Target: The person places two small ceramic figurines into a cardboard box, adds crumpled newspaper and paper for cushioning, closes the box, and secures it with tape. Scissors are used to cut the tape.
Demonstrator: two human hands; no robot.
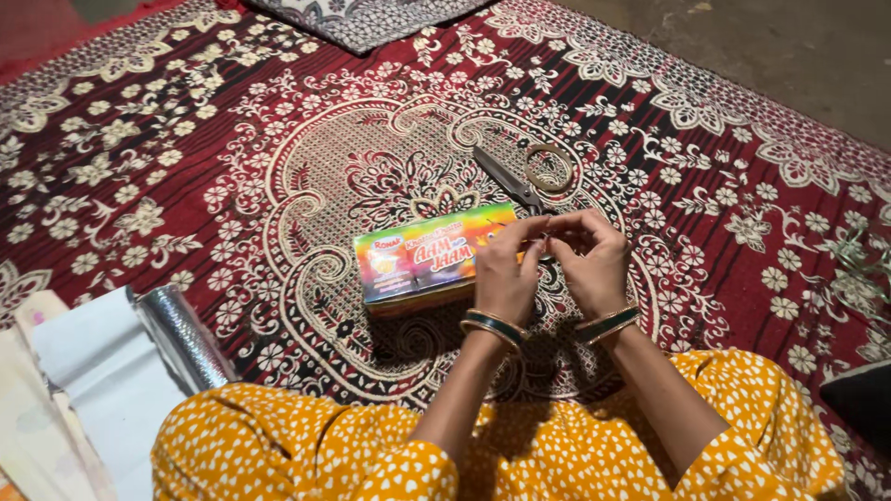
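Note:
My left hand (pixel 506 269) and my right hand (pixel 594 262) meet fingertip to fingertip just above the right end of a colourful rectangular box (pixel 422 255) lying on the rug. Thumbs and forefingers of both hands are pinched together; whatever sits between them is too small to make out. Each wrist wears bangles. Just beyond my fingers lie scissors (pixel 509 178) with a tape roll (pixel 549 168) beside them.
A red patterned rug (pixel 232 158) covers the floor. A silver foil roll (pixel 183 336) and white paper sheets (pixel 102 380) lie at my left. My yellow dotted clothing (pixel 557 455) fills the bottom edge. Bare floor (pixel 798 56) shows at the top right.

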